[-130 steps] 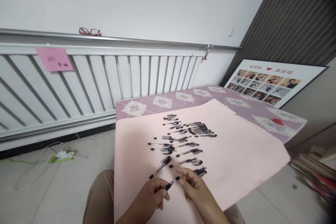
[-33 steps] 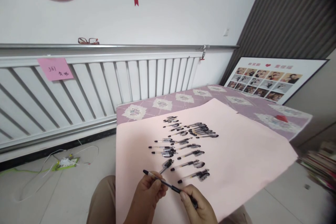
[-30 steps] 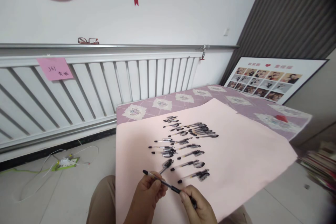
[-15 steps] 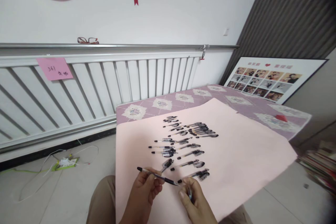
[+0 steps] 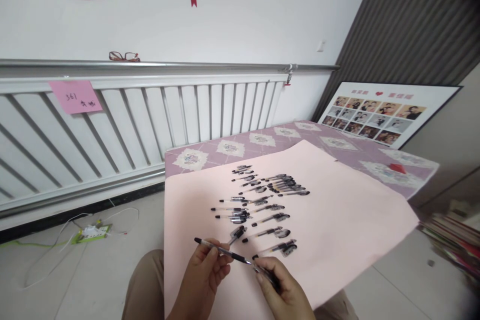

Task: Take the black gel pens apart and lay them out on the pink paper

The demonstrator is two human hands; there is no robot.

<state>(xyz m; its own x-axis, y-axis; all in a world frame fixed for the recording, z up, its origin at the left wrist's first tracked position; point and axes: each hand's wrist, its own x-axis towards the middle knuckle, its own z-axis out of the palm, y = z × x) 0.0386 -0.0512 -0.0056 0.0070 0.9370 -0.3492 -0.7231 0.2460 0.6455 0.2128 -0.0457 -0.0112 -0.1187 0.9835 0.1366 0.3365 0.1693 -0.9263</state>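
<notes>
My left hand (image 5: 204,277) pinches a thin black pen refill (image 5: 219,250) that slants up to the left. My right hand (image 5: 281,292) is closed around a clear pen barrel (image 5: 267,276), whose open end meets the refill's tip. Both hands hover over the near edge of a pink sheet (image 5: 348,225). Just beyond them lie several black pens and pen parts (image 5: 262,205) in rows, with a tight bundle of whole pens (image 5: 287,186) at the far right of the rows.
The pink sheet lies on a table with a purple patterned cloth (image 5: 262,141). A white radiator (image 5: 150,120) with a pink note (image 5: 75,96) and glasses (image 5: 124,56) stands behind. A photo board (image 5: 378,115) leans at right. Cables (image 5: 90,232) lie on the floor.
The refill, held across both hands a second ago, has shifted left with my left hand. My right hand now holds the barrel at the refill's tip. Earlier both hands were picking among the parts.
</notes>
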